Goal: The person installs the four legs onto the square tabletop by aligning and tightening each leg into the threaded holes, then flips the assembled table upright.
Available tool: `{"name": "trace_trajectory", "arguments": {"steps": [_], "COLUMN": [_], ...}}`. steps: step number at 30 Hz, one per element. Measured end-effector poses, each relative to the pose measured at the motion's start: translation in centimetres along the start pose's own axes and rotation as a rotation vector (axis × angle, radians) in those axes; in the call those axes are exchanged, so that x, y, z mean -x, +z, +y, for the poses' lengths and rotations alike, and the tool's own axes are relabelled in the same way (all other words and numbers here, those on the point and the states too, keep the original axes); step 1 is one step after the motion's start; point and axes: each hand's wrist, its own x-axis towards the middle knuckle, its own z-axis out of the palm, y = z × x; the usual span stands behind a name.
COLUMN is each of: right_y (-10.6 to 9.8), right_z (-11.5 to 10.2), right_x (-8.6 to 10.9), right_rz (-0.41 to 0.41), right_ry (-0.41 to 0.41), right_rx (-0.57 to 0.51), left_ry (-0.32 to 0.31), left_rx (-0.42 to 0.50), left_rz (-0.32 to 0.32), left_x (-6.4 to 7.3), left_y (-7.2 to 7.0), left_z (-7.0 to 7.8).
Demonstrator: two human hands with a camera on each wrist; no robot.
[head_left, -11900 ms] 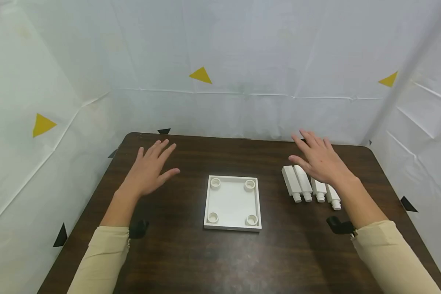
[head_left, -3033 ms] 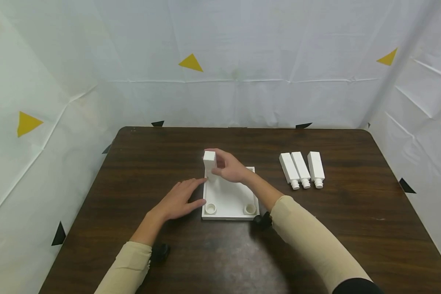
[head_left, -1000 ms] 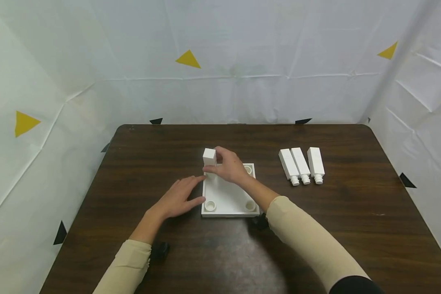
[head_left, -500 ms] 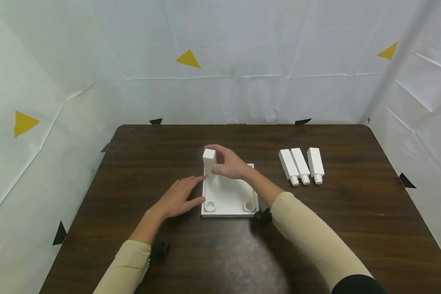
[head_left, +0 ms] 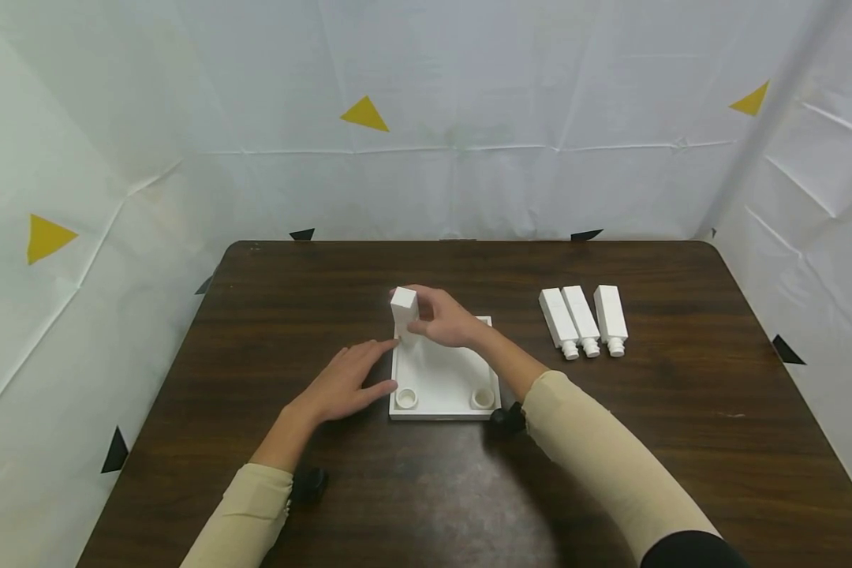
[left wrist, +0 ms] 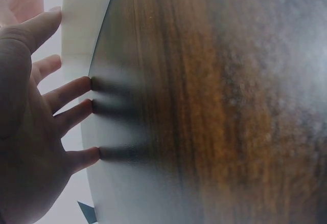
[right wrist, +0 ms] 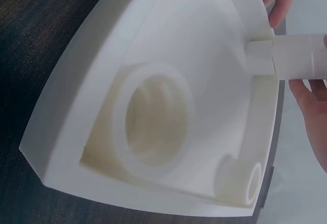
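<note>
A white square tray-like tabletop (head_left: 443,367) lies on the table, a ring-shaped socket in each corner. At its far-left corner a white table leg (head_left: 403,312) stands upright, its lower end at the socket there. Thumb and fingers of my right hand (head_left: 449,319) grip this leg from the right. The right wrist view shows the leg (right wrist: 296,55) meeting the socket, and the large near-right socket (right wrist: 120,119) with nothing in it. My left hand (head_left: 344,383) spreads its fingers along the tabletop's left edge; the thumb (left wrist: 43,27) touches the edge.
Three more white legs (head_left: 581,317) with ridged ends lie on the dark wooden table (head_left: 681,434), right of the tabletop. White sheeting (head_left: 468,95) with yellow triangles hangs behind and at the sides. Black wrist devices (head_left: 308,485) sit under the forearms.
Since the first frame, one leg left the group at right and stands at the far-left socket. Lately my right fingers and thumb have shifted round it; my left hand stays put.
</note>
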Motion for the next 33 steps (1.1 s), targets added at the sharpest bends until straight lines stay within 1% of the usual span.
{"name": "trace_trajectory", "arguments": {"steps": [4, 11, 19, 28, 33], "right_y": [-0.05, 0.07, 0.31, 0.61, 0.77], "right_z": [-0.01, 0.40, 0.24, 0.28, 0.47], "right_x": [0.02, -0.12, 0.00, -0.01, -0.02], "right_rz": [0.007, 0.037, 0.072, 0.107, 0.138], "right_ry": [0.006, 0.056, 0.066, 0.066, 0.064], "right_rx": [0.026, 0.086, 0.168, 0.143, 0.161], "left_ry": [-0.003, -0.003, -0.002, -0.004, -0.003], "left_rx": [0.002, 0.003, 0.001, -0.005, 0.004], "left_rz": [0.000, -0.001, 0.004, 0.010, 0.011], "left_x": [-0.02, 0.06, 0.06, 0.09, 0.13], "left_y": [0.00, -0.14, -0.14, -0.09, -0.04], "left_z": [-0.02, 0.12, 0.17, 0.23, 0.22]}}
